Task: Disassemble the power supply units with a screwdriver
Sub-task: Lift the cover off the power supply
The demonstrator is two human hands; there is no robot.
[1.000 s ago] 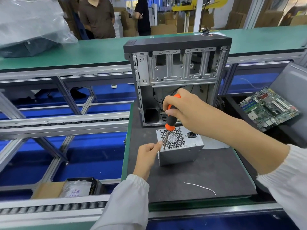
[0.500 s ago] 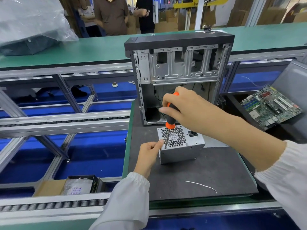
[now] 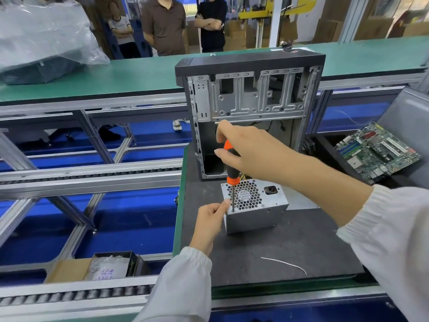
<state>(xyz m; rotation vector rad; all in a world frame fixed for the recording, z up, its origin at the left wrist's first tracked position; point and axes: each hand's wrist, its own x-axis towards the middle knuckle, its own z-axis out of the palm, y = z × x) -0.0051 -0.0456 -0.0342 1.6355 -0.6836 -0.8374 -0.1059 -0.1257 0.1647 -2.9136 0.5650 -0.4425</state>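
Note:
A silver power supply unit (image 3: 257, 212) stands on the dark mat (image 3: 290, 247), its honeycomb fan grille facing up. My right hand (image 3: 250, 152) grips the orange and black handle of a screwdriver (image 3: 231, 175), held upright. The shaft tip sits at the unit's near left top corner. My left hand (image 3: 210, 219) rests against the unit's left side, thumb and finger beside the shaft tip. Whether the fingers pinch the shaft I cannot tell.
An empty computer case (image 3: 250, 112) stands upright right behind the unit. A green motherboard (image 3: 376, 152) lies in a bin at the right. A white cable tie (image 3: 285, 264) lies on the mat. Roller conveyor rails (image 3: 88, 177) run at left; several people stand behind the far green bench.
My right hand has turned on the screwdriver handle, fingers now spread higher over it. The unit and my left hand have stayed in place.

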